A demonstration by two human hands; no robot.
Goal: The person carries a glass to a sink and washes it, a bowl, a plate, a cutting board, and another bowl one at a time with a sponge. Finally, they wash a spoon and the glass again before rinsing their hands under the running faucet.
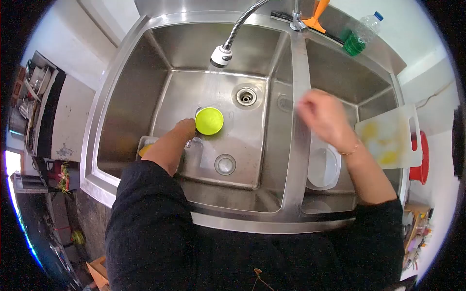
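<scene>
My left hand [185, 130] grips a lime-green round cup [209, 121] by its left side, over the floor of the large steel sink basin [189, 92]. Water falls from the white faucet head [221, 56] just behind the cup. My right hand [320, 109] is raised over the divider and the smaller basin, blurred, with its fingers curled; whether anything is in it cannot be made out. Below the right hand, a white bowl [324, 167] lies in the smaller basin.
A clear glass [225, 165] and the drain [246, 96] are on the large basin's floor. A cutting board [391, 138] leans at the right, before a red item [418, 162]. A bottle with green liquid [357, 43] stands behind the smaller basin.
</scene>
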